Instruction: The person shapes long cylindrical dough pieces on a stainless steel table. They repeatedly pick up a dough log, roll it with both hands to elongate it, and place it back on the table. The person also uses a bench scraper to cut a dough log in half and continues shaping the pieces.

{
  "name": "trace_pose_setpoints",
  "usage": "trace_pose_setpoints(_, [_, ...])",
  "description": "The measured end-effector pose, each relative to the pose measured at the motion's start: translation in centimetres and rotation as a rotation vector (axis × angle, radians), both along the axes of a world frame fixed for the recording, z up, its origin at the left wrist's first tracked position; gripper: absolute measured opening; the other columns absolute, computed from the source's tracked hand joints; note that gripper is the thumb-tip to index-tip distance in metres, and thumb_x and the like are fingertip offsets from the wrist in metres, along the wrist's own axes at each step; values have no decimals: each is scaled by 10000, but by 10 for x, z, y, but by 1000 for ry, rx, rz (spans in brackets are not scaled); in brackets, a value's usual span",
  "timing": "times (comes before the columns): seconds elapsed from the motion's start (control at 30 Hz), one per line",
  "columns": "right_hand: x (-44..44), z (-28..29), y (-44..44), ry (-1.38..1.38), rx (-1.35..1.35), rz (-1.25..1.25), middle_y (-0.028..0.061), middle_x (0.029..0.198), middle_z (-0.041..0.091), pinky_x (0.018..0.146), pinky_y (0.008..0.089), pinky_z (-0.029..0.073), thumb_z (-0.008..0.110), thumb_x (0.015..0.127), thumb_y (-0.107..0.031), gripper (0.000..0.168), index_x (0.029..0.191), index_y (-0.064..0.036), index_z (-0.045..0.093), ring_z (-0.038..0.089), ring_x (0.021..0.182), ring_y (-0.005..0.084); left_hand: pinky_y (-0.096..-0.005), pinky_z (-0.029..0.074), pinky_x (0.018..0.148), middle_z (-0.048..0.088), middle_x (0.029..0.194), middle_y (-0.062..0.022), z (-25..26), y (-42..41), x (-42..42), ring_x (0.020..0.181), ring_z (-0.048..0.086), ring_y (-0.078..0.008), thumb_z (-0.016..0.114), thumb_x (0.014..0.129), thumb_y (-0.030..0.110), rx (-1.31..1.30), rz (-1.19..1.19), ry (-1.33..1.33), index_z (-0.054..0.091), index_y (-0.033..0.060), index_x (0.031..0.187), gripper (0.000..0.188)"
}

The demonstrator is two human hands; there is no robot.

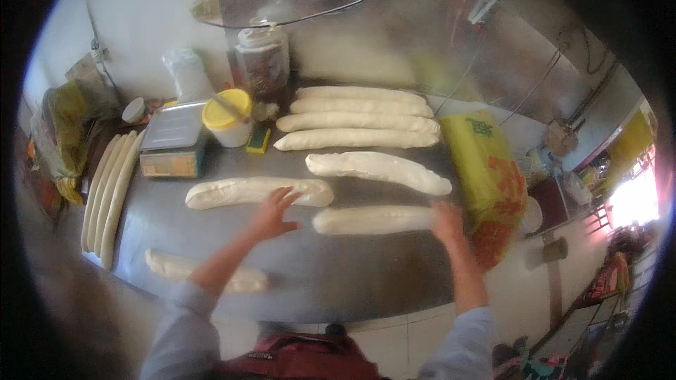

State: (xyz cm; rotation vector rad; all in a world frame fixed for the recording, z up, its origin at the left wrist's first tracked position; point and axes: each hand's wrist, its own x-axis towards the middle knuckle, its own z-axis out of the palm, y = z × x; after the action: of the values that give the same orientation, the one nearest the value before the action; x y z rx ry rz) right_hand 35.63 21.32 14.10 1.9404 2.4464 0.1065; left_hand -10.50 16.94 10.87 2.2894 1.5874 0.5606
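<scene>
My left hand [275,215] has its fingers apart and holds nothing; its fingertips overlap the right half of a pale dough log [227,193]. Whether they touch it I cannot tell. My right hand [447,221] is at the right end of another dough log [372,220], hiding that end; its grip is not clear. Just beyond this log lies a slightly bent dough log [377,169]. A shorter dough piece [169,265] lies near the front edge, partly behind my left forearm.
Several dough logs [359,122] line the back, others [110,195] the left edge. A scale [171,137], a yellow-lidded tub [227,116], a sponge [259,140] and a jar [264,58] stand behind. A yellow printed sack [483,169] borders the metal table [338,279] at right.
</scene>
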Motion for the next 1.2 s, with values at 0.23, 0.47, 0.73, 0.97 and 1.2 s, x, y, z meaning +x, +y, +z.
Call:
trace_pose_setpoints(0.23, [-246,-61,-110,509,-632,269,172,1417,450,1107,452,318,714,816,-359,684,1383,-72,461,397,1333,324,-500,212,1145,343,1493,-152,-52,-122,-246,1402,263,-348,564,897,477,-269,312,405,416,132,1417,641])
trace_pose_setpoints(0.47, [-443,-62,-174,169,-684,424,159,1455,379,1107,511,261,766,713,-478,899,1427,-87,384,331,1352,355,-528,259,1099,396,1466,-117,-85,-225,-327,1355,342,-338,413,958,471,-404,199,319,449,128,1390,552])
trace_pose_setpoints(0.73, [-424,-134,-289,276,69,453,154,1291,482,973,476,385,791,685,-349,804,1356,-65,451,468,1193,329,-568,306,1054,444,1378,-132,-84,-304,-325,1267,409,-367,801,618,575,-76,54,630,408,146,1393,969])
trace_pose_setpoints(0.97, [-429,-66,-203,268,-682,345,155,1305,553,986,466,430,778,695,-320,758,1357,-116,471,543,1180,325,-479,393,1006,533,1250,-119,-39,-241,-345,1182,502,-305,824,632,467,-540,62,380,433,143,1363,891])
trace_pose_setpoints(1.2, [-383,-50,-189,148,-467,356,127,1244,576,1009,472,379,721,764,-431,659,1280,-61,544,543,1143,318,-486,434,917,609,1102,-116,-62,-241,-310,1037,578,-334,711,764,407,-65,44,214,571,116,1194,538])
